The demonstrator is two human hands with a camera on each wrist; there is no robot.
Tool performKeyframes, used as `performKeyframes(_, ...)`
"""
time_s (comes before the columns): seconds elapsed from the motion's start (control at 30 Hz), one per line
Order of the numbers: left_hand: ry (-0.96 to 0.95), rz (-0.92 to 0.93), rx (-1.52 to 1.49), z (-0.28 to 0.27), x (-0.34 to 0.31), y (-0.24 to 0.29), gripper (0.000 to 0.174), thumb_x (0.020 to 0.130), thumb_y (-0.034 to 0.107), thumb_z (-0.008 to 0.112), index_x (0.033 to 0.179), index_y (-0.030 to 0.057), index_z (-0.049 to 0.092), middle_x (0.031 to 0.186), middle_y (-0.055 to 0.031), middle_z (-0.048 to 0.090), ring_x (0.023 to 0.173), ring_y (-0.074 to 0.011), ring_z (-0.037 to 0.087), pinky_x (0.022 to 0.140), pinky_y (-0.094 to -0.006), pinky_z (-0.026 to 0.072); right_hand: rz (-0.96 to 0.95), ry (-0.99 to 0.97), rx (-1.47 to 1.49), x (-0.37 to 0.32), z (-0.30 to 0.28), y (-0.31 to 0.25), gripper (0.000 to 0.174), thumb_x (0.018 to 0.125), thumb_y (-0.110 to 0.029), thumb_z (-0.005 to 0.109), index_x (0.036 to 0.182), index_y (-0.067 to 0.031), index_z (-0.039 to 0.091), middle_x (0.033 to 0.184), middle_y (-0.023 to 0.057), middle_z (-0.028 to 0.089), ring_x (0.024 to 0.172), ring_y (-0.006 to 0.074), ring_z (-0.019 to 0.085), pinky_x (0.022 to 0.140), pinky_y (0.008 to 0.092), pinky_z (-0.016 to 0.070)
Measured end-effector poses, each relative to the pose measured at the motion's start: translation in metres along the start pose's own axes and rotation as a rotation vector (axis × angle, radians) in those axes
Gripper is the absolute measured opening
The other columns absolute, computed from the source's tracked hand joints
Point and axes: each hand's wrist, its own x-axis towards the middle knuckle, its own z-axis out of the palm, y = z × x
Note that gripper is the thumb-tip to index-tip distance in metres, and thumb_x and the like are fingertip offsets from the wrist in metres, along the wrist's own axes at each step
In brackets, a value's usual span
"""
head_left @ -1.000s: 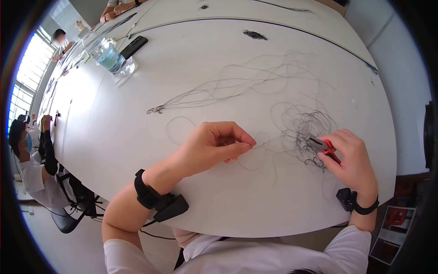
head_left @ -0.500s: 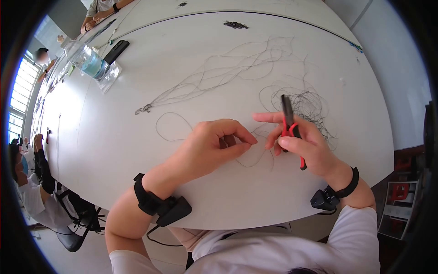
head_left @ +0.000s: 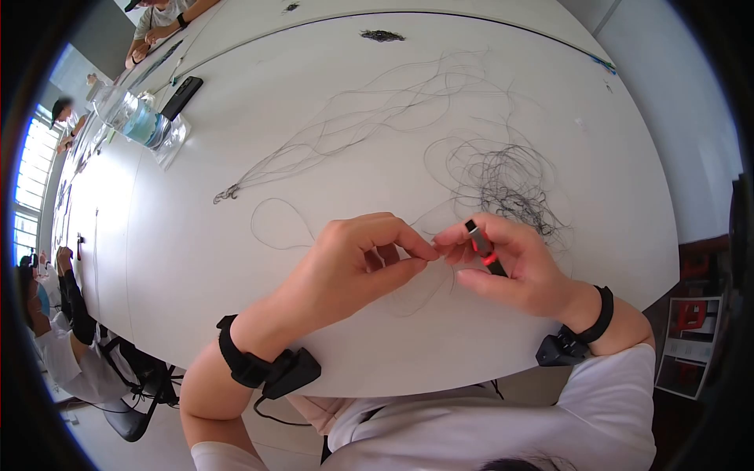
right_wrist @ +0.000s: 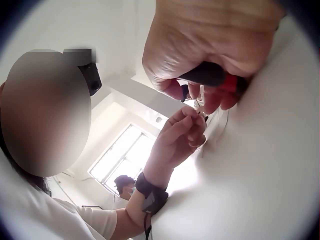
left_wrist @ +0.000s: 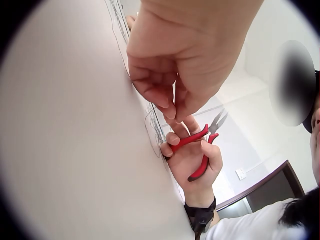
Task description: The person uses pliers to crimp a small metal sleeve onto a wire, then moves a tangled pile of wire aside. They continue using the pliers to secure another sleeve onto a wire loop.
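Observation:
In the head view, my left hand (head_left: 353,255) pinches a fine dark line between thumb and forefinger; its held end is hidden by the fingertips. A loose loop of line (head_left: 263,202) lies left of that hand. My right hand (head_left: 518,263) holds small red-and-black pliers (head_left: 482,246) in the palm, its fingertips right at those of the left. The left wrist view shows the pliers' red handles (left_wrist: 192,138) spread and their metal tips (left_wrist: 218,121) apart, with fingers curled round one handle. Beyond the right hand lies a tangle of dark line (head_left: 510,184).
Long strands (head_left: 353,125) spread across the white table (head_left: 196,314), ending in a cluster of small dark hooks (head_left: 227,193). A dark heap (head_left: 382,35) lies farther back. At back left are a water bottle (head_left: 129,114) and a phone (head_left: 182,97). Other people sit around the table.
My right hand has come from the tangle to the left hand's fingertips, carrying the pliers, which have turned in its palm. The left hand keeps its pinch, nearly in place.

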Motion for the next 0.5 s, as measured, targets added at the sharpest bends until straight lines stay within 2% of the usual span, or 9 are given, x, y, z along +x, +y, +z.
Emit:
performKeyframes(0.07, 0.008, -0.032, -0.04, 0.003, 0.0, 0.003, 0.01, 0.087, 0.005, 0.067, 0.096, 0.0035, 0.071, 0.084, -0.004, 0.068, 0.065, -0.0101, 0.059, 0.06, -0.0245, 0.049, -0.064, 0.051, -0.221, -0.002, 0.004, -0.001, 0.032, 0.084, -0.007, 0.072, 0.113, 0.0009, 0.062, 0.1, 0.0078, 0.066, 0.085, 0.014, 0.063, 0.076, 0.0268, 0.051)
performKeyframes(0.1, -0.002, -0.032, -0.035, 0.004, 0.0, 0.005, 0.01, 0.087, 0.005, 0.067, 0.096, 0.0035, 0.071, 0.084, -0.004, 0.068, 0.065, -0.0101, 0.059, 0.06, -0.0245, 0.049, -0.064, 0.061, -0.218, -0.001, 0.006, -0.002, 0.032, 0.084, -0.007, 0.072, 0.113, 0.0009, 0.062, 0.1, 0.0078, 0.066, 0.085, 0.014, 0.063, 0.076, 0.0268, 0.051)
performKeyframes(0.17, 0.008, 0.023, 0.089, 0.007, -0.002, 0.008, 0.011, 0.085, 0.003, 0.067, 0.096, 0.0037, 0.071, 0.083, -0.0051, 0.068, 0.066, -0.0131, 0.062, 0.06, -0.0262, 0.0502, -0.065, 0.117, -0.279, -0.001, 0.009, -0.005, 0.023, 0.083, -0.006, 0.073, 0.102, 0.0006, 0.062, 0.087, 0.0084, 0.065, 0.077, 0.0142, 0.063, 0.069, 0.0284, 0.0515)
performKeyframes(0.27, 0.036, 0.131, 0.212, 0.014, -0.003, 0.01, 0.011, 0.083, 0.001, 0.067, 0.094, 0.0043, 0.07, 0.084, -0.0065, 0.068, 0.067, -0.0173, 0.065, 0.059, -0.0292, 0.0516, -0.049, 0.147, -0.348, 0.001, 0.008, -0.008, 0.019, 0.082, -0.006, 0.073, 0.095, 0.0005, 0.061, 0.081, 0.0082, 0.064, 0.072, 0.0157, 0.062, 0.065, 0.0289, 0.0512)
performKeyframes(0.37, 0.075, 0.188, 0.278, 0.018, -0.006, 0.007, 0.01, 0.083, -0.001, 0.07, 0.092, 0.0038, 0.072, 0.079, -0.0052, 0.062, 0.062, -0.0139, 0.061, 0.057, -0.0264, 0.0494, -0.118, 0.104, -0.448, 0.002, 0.007, -0.009, 0.018, 0.08, -0.005, 0.074, 0.092, -0.0007, 0.061, 0.08, 0.0082, 0.062, 0.069, 0.0173, 0.061, 0.063, 0.029, 0.0502)
performKeyframes(0.5, 0.108, 0.216, 0.338, 0.019, -0.009, 0.007, 0.012, 0.082, 0.0, 0.071, 0.093, 0.0041, 0.072, 0.077, -0.0063, 0.062, 0.062, -0.0154, 0.061, 0.055, -0.0275, 0.0497, -0.158, 0.077, -0.495, 0.001, 0.005, -0.008, 0.018, 0.079, -0.003, 0.073, 0.091, -0.0013, 0.06, 0.08, 0.008, 0.062, 0.067, 0.0182, 0.06, 0.062, 0.029, 0.0492)
